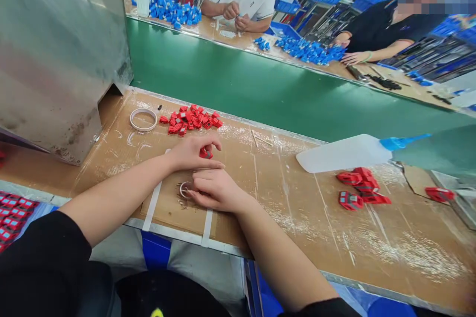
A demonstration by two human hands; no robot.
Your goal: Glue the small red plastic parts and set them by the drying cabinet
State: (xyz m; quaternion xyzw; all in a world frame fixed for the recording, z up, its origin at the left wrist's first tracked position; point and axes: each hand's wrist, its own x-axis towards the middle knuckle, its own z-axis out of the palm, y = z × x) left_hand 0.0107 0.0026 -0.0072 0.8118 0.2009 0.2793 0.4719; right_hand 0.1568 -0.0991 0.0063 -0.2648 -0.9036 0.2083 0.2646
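Note:
My left hand (pixel 189 152) is curled around a small red plastic part (pixel 206 154), with thumb and index finger on either side of it. Just below, my right hand (pixel 219 190) has its fingertips together at a small white ring (pixel 182 190) on a cardboard pad (pixel 167 213). Tiny dark bits lie in and around that ring. Whatever the right fingertips pinch is too small to name. Beyond the hands is a pile of red plastic parts (pixel 191 119).
A tape roll (pixel 143 120) lies near a metal housing (pixel 59 49). To the right are a white squeeze bottle (pixel 345 153) on its side and several assembled red pieces (pixel 362 185). Across the green belt (pixel 223 69), two people handle blue parts (pixel 308 49).

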